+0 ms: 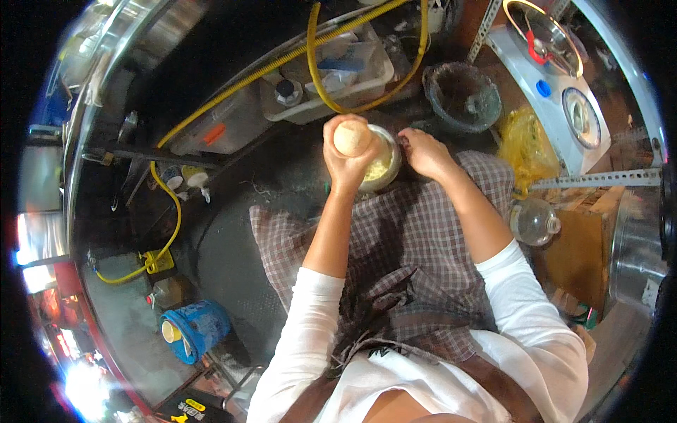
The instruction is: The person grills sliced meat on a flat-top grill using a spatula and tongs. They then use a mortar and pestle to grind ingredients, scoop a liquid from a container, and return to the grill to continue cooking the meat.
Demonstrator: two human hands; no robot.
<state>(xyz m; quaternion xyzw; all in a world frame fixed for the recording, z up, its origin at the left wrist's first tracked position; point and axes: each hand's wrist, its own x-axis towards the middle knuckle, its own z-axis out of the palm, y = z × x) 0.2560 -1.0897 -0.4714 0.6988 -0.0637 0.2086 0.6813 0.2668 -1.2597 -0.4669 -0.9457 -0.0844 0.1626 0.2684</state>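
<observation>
My left hand (338, 161) is wrapped around a thick, round-ended wooden pestle or rod (353, 137), whose pale end faces up. Under that hand, a round pot (395, 168) holds crushed or chopped pale-yellow food (376, 170); the hand and rod cover part of it. Just right of the pot's rim is my right hand (426, 153), fingers curled. Whether it grips the rim or something small is hidden. A brown checked apron (407, 222) spreads over my lap, close below the pot.
A yellow hose (238, 95) loops above my hands, by a pale plastic bin (328, 95). A bag-lined basin (463, 98), yellow plastic bag (526, 148) and clear bottle (534, 222) stand to the right. A blue bucket (203, 325) is at lower left.
</observation>
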